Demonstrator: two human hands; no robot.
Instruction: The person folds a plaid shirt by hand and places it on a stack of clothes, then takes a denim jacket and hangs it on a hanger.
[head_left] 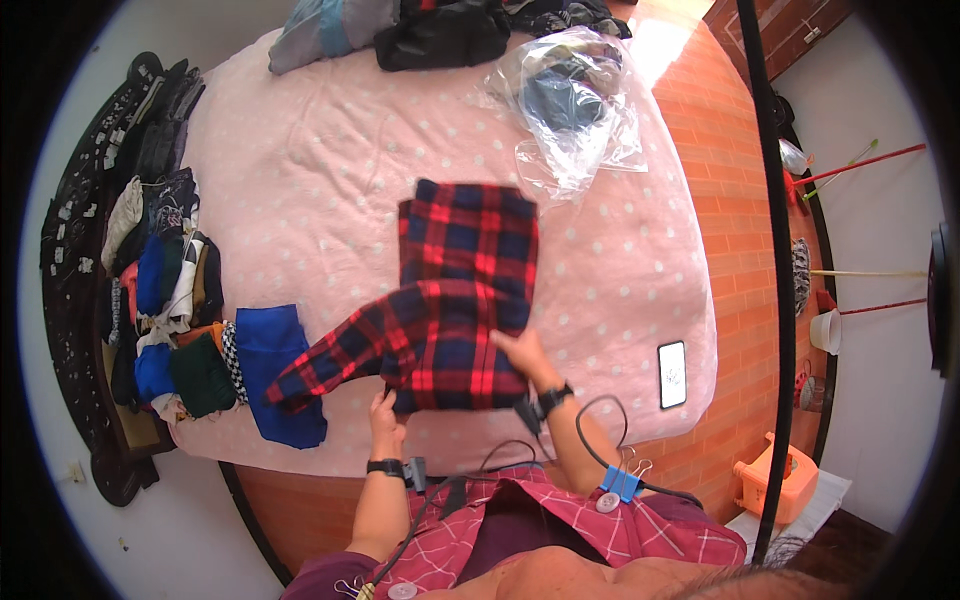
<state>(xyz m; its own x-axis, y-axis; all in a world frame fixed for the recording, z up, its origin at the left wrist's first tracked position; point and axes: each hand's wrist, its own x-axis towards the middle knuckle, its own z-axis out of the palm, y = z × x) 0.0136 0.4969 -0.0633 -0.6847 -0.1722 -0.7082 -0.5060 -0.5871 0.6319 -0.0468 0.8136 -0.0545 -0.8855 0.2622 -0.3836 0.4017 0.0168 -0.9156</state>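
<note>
A red and navy plaid shirt [462, 300] lies partly folded on the bed, one sleeve reaching out to the left across a blue cloth [270, 365]. My left hand [388, 422] is at the shirt's lower left corner, its fingers closed on the edge of the fabric. Over the lower right side of the shirt rests my right hand [526, 357], its fingers stretched out on the cloth. The undersides of both hands are hidden.
A pink dotted blanket [330, 180] covers the bed. Folded clothes [190, 370] are piled along the left edge. Clear plastic bags [580, 110] and dark garments [440, 35] lie at the far end. A phone [672, 375] sits near the right edge, with an orange stool [775, 478] beyond.
</note>
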